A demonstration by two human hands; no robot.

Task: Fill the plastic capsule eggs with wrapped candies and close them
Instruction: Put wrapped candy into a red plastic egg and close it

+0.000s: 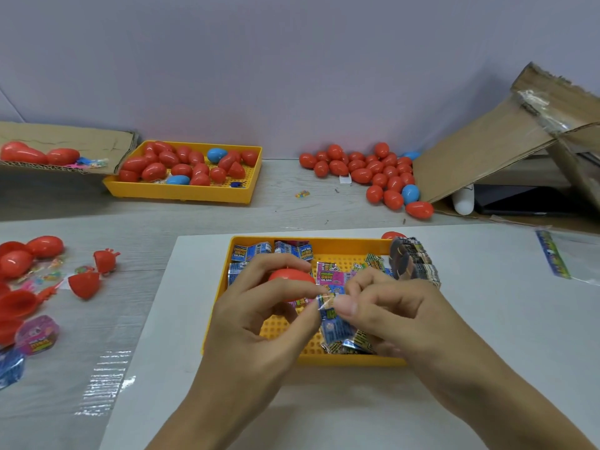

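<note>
Over the near yellow tray (311,359), my left hand (259,319) cups a red capsule egg (290,279); its thumb and forefinger also pinch the edge of a blue wrapped candy packet (334,323). My right hand (393,315) grips the same packet from the right, thumb on top. Whether the egg is open or closed is hidden by my fingers. More wrapped candies (276,250) lie in the tray, blue ones at the back and a pink one (329,276) in the middle.
A far yellow tray (181,191) holds several red and blue eggs. A loose pile of eggs (373,173) lies at the back right beside a cardboard box (487,154). Open egg halves (84,284) and candies sit at the left. A stack of packets (414,263) leans on the near tray's right corner.
</note>
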